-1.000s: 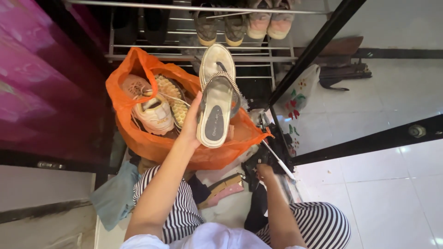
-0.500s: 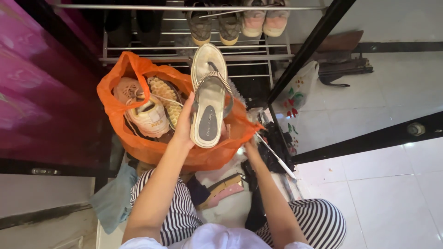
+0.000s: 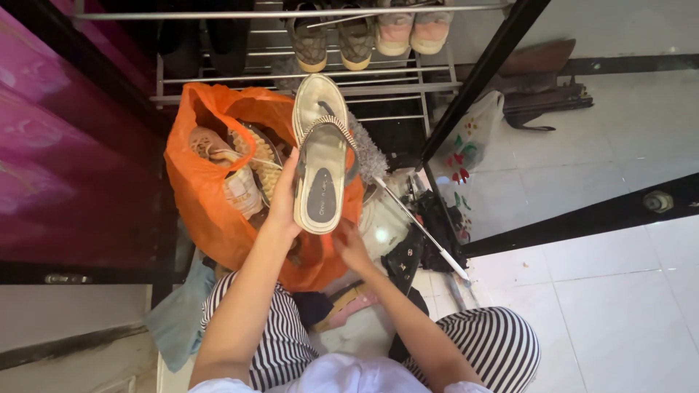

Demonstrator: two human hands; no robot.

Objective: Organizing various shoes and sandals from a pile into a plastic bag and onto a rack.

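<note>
1. A white tiled floor point(image 3: 619, 291) lies before a metal shoe rack point(image 3: 306, 76) holding pairs of shoes.
2. An orange plastic bag point(image 3: 200, 196) sits below the rack, with a pale sneaker point(image 3: 237, 185) inside.
3. The left hand point(image 3: 282, 204) grips a pair of silver sandals point(image 3: 320, 171) above the bag's mouth.
4. The right hand point(image 3: 351, 247) clutches the bag's near edge, just beneath the sandals.

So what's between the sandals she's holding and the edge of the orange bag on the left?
Pale sneakers inside the bag, seen from the head camera.
</note>
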